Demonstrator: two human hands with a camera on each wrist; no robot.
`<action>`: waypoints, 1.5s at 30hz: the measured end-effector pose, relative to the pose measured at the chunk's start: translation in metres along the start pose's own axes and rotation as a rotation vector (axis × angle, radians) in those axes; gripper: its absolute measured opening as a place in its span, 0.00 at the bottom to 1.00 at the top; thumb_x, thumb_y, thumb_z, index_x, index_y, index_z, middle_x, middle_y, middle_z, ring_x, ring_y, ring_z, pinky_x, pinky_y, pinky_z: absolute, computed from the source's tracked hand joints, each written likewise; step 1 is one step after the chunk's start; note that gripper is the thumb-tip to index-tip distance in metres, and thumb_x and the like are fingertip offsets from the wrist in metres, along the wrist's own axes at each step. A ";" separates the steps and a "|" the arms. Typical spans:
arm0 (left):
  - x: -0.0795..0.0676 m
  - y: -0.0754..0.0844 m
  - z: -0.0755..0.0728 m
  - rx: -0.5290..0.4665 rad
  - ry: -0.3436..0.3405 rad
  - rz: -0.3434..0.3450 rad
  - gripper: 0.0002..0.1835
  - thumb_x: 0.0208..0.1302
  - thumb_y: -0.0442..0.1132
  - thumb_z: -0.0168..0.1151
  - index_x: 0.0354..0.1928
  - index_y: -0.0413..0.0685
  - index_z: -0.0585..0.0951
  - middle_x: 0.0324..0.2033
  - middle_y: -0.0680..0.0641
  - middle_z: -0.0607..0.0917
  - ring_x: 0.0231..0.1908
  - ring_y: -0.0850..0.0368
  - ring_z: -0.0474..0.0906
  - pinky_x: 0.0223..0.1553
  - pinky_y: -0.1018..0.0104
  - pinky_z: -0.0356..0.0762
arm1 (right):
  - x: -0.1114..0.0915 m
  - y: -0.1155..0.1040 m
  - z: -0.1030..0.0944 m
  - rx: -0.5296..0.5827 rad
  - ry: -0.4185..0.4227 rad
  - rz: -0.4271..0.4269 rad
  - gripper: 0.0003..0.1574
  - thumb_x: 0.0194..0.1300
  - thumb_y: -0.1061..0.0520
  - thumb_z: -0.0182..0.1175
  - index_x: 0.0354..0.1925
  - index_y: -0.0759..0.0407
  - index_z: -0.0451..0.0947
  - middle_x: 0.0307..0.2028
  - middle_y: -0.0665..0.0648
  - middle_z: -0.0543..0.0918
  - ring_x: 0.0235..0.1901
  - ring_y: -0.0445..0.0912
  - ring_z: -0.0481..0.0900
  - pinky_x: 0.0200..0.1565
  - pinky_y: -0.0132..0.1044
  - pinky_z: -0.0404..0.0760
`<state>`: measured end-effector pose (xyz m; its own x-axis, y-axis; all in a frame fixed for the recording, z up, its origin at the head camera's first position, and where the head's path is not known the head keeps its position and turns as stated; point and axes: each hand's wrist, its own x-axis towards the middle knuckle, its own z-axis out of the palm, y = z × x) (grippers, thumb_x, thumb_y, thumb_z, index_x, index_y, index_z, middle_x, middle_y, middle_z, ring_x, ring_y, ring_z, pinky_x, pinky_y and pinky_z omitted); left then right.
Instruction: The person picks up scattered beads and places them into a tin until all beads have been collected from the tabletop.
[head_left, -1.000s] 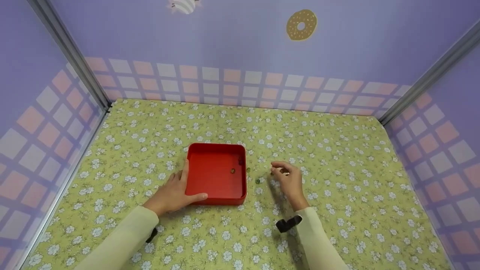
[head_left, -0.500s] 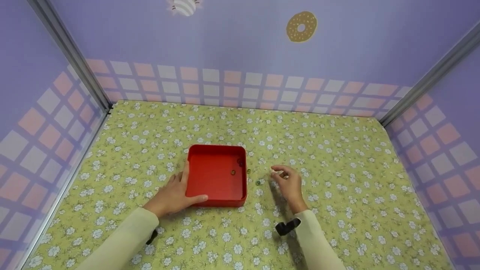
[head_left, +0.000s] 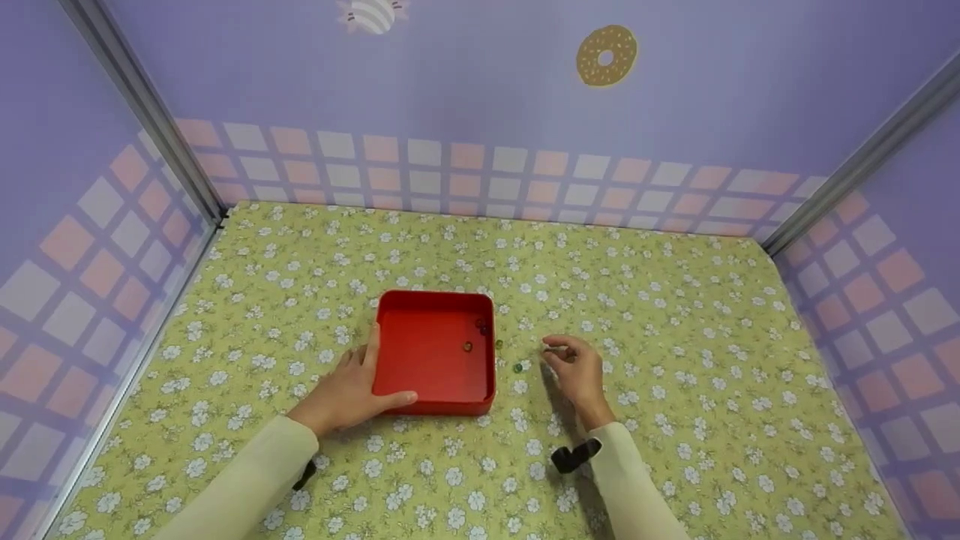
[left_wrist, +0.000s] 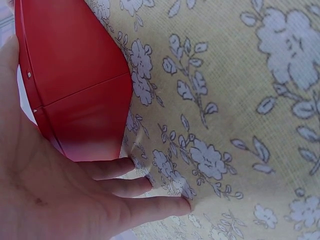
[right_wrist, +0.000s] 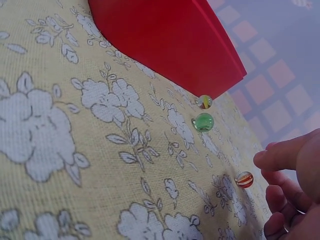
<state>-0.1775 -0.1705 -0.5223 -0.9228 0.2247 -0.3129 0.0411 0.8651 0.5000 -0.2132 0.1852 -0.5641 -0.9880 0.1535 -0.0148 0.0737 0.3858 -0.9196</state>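
My left hand (head_left: 349, 394) rests at the near left corner of a square red tray (head_left: 431, 356). Its thumb lies over the front rim; the other fingers stretch along the outside of the left wall. In the left wrist view those fingers are straight. To the right of the tray, my right hand (head_left: 576, 371) hovers with thumb and forefinger bent and a gap between them. Just by its fingertips an orange-and-white striped glass marble (right_wrist: 244, 179) lies on the cloth. A green marble (right_wrist: 203, 122) and a clear marble with a yellow swirl (right_wrist: 205, 102) lie nearer the tray.
Inside the tray are a yellowish marble (head_left: 468, 346) and dark ones (head_left: 480, 323) near the right wall. Flowered cloth (head_left: 675, 315) covers the table. Purple walls (head_left: 480, 90) with metal corner posts (head_left: 847, 150) enclose the back and sides.
The right hand has drawn slightly toward the near edge, with the forefinger lower. The left hand and tray hold their place; the head view has tilted a little.
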 end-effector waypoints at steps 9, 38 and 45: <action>0.000 -0.001 0.001 -0.005 0.011 0.008 0.68 0.48 0.79 0.55 0.75 0.58 0.24 0.75 0.36 0.52 0.71 0.28 0.50 0.60 0.32 0.66 | 0.001 0.005 0.002 -0.006 0.007 -0.025 0.13 0.61 0.65 0.64 0.45 0.59 0.85 0.43 0.60 0.85 0.35 0.45 0.80 0.34 0.29 0.79; 0.000 0.000 0.000 -0.017 -0.018 -0.003 0.68 0.49 0.80 0.54 0.73 0.61 0.21 0.76 0.37 0.47 0.73 0.29 0.43 0.61 0.30 0.62 | 0.001 0.009 0.005 -0.059 0.034 -0.008 0.13 0.62 0.64 0.64 0.46 0.59 0.84 0.41 0.58 0.86 0.33 0.45 0.77 0.34 0.32 0.75; -0.001 0.000 0.000 -0.038 -0.024 -0.006 0.67 0.48 0.80 0.55 0.73 0.62 0.22 0.76 0.36 0.47 0.73 0.29 0.45 0.63 0.31 0.60 | 0.001 0.011 0.006 -0.076 0.058 -0.019 0.12 0.61 0.64 0.65 0.45 0.59 0.85 0.40 0.58 0.86 0.33 0.46 0.77 0.34 0.33 0.75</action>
<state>-0.1768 -0.1707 -0.5219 -0.9137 0.2305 -0.3346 0.0208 0.8489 0.5281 -0.2144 0.1841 -0.5771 -0.9801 0.1968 0.0273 0.0669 0.4564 -0.8872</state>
